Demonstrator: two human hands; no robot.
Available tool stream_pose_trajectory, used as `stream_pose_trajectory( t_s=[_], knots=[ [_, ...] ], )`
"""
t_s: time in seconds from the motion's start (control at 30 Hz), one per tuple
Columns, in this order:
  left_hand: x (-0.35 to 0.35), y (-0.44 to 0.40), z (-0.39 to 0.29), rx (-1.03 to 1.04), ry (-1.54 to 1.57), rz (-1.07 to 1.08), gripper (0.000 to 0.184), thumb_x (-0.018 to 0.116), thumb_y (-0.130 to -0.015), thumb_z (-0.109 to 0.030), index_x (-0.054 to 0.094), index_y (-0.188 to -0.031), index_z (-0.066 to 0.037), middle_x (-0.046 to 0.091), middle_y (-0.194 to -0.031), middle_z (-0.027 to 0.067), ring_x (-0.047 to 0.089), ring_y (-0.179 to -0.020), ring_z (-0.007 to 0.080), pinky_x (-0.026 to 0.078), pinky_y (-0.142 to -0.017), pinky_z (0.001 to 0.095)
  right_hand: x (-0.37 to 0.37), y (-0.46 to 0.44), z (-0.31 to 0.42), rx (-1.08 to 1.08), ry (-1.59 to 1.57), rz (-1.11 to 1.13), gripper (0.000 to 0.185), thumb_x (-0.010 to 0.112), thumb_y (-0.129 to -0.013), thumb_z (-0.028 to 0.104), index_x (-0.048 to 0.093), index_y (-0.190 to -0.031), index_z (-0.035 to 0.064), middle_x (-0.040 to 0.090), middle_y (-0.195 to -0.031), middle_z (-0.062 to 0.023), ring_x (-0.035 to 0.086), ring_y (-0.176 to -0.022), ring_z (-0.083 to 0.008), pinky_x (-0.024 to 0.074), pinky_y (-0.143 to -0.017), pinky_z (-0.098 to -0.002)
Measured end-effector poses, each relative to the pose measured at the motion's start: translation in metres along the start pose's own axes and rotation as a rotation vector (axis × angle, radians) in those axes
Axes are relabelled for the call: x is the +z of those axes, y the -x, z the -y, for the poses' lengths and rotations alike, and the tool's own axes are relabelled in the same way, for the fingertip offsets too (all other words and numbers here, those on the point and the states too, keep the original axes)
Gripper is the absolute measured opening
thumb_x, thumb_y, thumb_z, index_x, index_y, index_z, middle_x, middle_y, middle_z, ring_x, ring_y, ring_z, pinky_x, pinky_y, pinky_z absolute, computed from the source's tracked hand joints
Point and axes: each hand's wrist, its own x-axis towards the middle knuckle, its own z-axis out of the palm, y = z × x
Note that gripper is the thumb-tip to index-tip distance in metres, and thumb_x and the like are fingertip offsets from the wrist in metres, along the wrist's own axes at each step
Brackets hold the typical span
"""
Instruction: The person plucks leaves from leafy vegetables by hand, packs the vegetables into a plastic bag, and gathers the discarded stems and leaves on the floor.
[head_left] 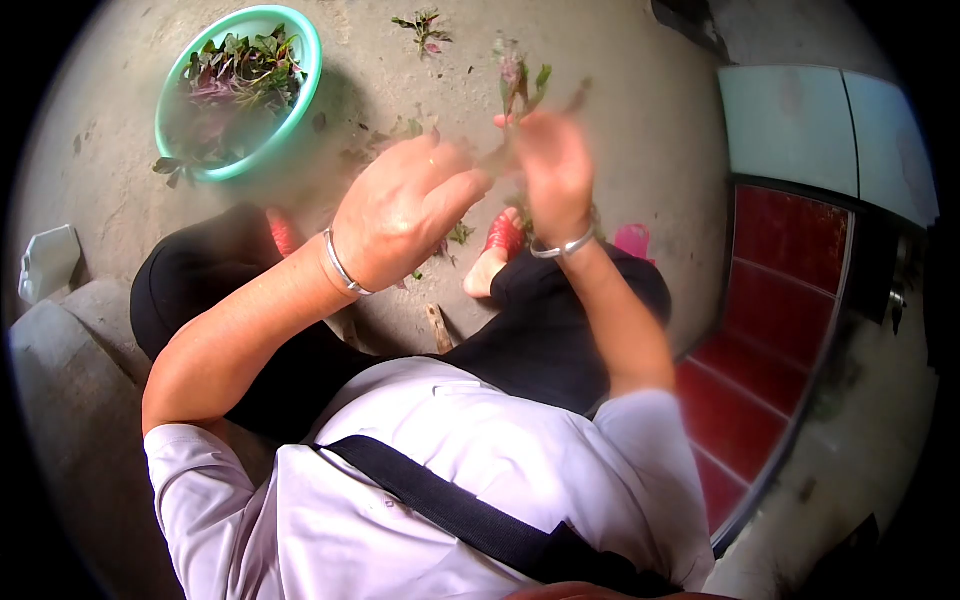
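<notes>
Both hands are raised close together above the concrete floor, each wearing a silver bracelet. My left hand (405,205) has its fingers curled together near the leafy stem; what they hold, if anything, is blurred. A stem with green and reddish leaves (516,88) stands up from the fingers of my right hand (556,165), which are closed on it. Up and to the left, a mint-green basin (311,70) holds a heap of green and purple leafy stems (240,85).
Loose leaves lie on the floor, with one sprig (425,32) at the top. My feet in red sandals (505,235) are below the hands. A pink object (633,241) is beside the right knee. Red tiles (785,240) line the right side; a white object (50,263) sits far left.
</notes>
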Motion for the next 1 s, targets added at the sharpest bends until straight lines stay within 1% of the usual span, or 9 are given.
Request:
stream_pose_trajectory(
  t_s=[0.13,0.33,0.43,0.5,0.57,0.67,0.8,0.93,1.0],
  knots=[
    [0.002,0.002,0.001,0.027,0.012,-0.014,0.028,0.056,-0.062,-0.003,0.053,-0.089,-0.003,0.053,-0.087,0.0108,0.052,-0.073,0.0266,0.043,-0.064,0.0336,-0.002,-0.001,0.002,0.085,-0.175,0.038,0.012,0.050,-0.084,0.003,0.044,-0.094,0.0013,0.059,-0.092,-0.0151,0.058,-0.064,-0.0130,0.0493,-0.056,-0.0234],
    [0.001,0.002,-0.002,-0.188,0.186,-0.085,0.017,0.058,-0.071,0.000,0.053,-0.087,-0.003,0.054,-0.079,0.0107,0.053,-0.067,0.0259,0.044,-0.061,0.0329,-0.004,0.003,0.001,0.050,-0.129,0.048,0.013,0.050,-0.084,0.002,0.043,-0.095,0.0008,0.059,-0.090,-0.0157,0.059,-0.065,-0.0146,0.0493,-0.058,-0.0246],
    [-0.002,0.001,-0.011,-0.597,0.501,-0.203,0.012,0.056,-0.077,-0.004,0.050,-0.088,-0.002,0.052,-0.075,0.0106,0.053,-0.063,0.0238,0.043,-0.059,0.0302,-0.006,0.005,0.000,0.028,-0.072,0.049,0.014,0.051,-0.084,0.002,0.043,-0.096,0.0005,0.059,-0.091,-0.0155,0.060,-0.068,-0.0147,0.0491,-0.059,-0.0249],
    [0.003,0.003,-0.004,-0.738,0.628,-0.290,0.017,0.053,-0.082,-0.010,0.045,-0.093,-0.001,0.053,-0.076,0.0085,0.052,-0.066,0.0156,0.043,-0.062,0.0271,-0.006,0.005,0.001,-0.018,-0.112,0.069,0.014,0.051,-0.084,0.002,0.043,-0.096,0.0002,0.059,-0.090,-0.0145,0.060,-0.069,-0.0145,0.0491,-0.060,-0.0248],
    [0.001,-0.001,-0.001,-0.825,0.650,-0.317,0.018,0.050,-0.085,-0.015,0.047,-0.094,0.000,0.053,-0.077,0.0061,0.052,-0.071,0.0125,0.043,-0.066,0.0260,-0.005,0.005,0.002,-0.029,-0.130,0.076,0.013,0.051,-0.084,0.002,0.044,-0.095,0.0000,0.059,-0.089,-0.0133,0.060,-0.069,-0.0142,0.0490,-0.060,-0.0246],
    [-0.004,-0.003,0.002,-0.827,0.780,-0.187,0.024,0.042,-0.091,-0.023,0.049,-0.098,-0.001,0.052,-0.080,0.0018,0.047,-0.071,0.0066,0.038,-0.062,0.0188,-0.005,0.005,0.004,0.001,-0.105,0.063,0.013,0.052,-0.084,0.002,0.044,-0.095,-0.0001,0.059,-0.088,-0.0115,0.059,-0.070,-0.0137,0.0491,-0.061,-0.0243],
    [-0.005,-0.003,0.004,-0.860,0.979,0.040,0.035,0.037,-0.092,-0.033,0.051,-0.101,-0.002,0.058,-0.085,0.0036,0.050,-0.072,0.0075,0.039,-0.062,0.0198,-0.005,0.006,0.002,-0.004,-0.019,0.044,0.012,0.053,-0.084,0.003,0.045,-0.094,0.0004,0.059,-0.088,-0.0095,0.059,-0.070,-0.0125,0.0493,-0.062,-0.0238],
    [-0.002,-0.003,0.002,-0.946,1.252,0.116,0.032,0.040,-0.092,-0.032,0.051,-0.103,-0.004,0.060,-0.089,0.0056,0.051,-0.071,0.0070,0.041,-0.058,0.0199,-0.001,0.006,0.001,-0.055,0.018,0.017,0.012,0.054,-0.084,0.003,0.046,-0.092,0.0004,0.059,-0.088,-0.0084,0.059,-0.071,-0.0115,0.0494,-0.063,-0.0233],
    [0.001,-0.004,0.000,-0.962,1.222,0.116,0.028,0.045,-0.090,-0.028,0.052,-0.101,-0.004,0.060,-0.083,0.0040,0.050,-0.066,0.0054,0.039,-0.056,0.0181,0.000,0.007,0.000,-0.069,0.026,0.023,0.012,0.054,-0.084,0.002,0.046,-0.092,-0.0001,0.059,-0.087,-0.0083,0.058,-0.071,-0.0113,0.0494,-0.063,-0.0232]
  ],
)
